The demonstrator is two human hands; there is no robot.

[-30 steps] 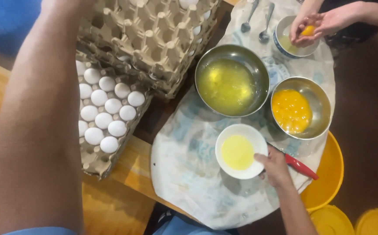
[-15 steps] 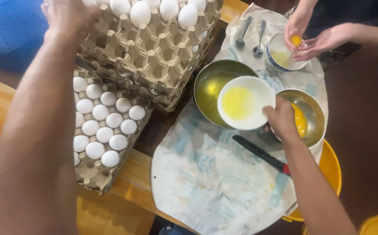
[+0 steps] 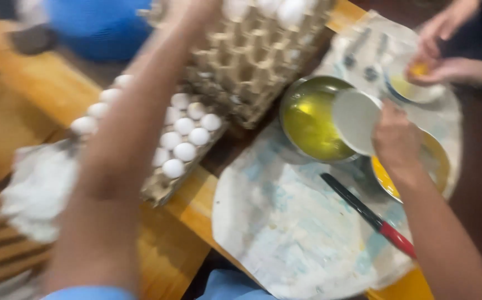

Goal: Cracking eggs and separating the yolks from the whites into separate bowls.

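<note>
Two hands busy, spill risk present.
Right hand grips a tilted white bowl over the steel bowl of egg white; left hand reaches the stacked egg trays, grip unclear; hasty pouring could splash.

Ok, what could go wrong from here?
1. The right hand tilts the white bowl over the metal bowl of egg white; a slip could splash the paper.
2. The left hand reaches across to the stacked trays, its arm over the eggs; it might knock some.
3. The knife lies beside the right forearm and could get bumped.
</note>
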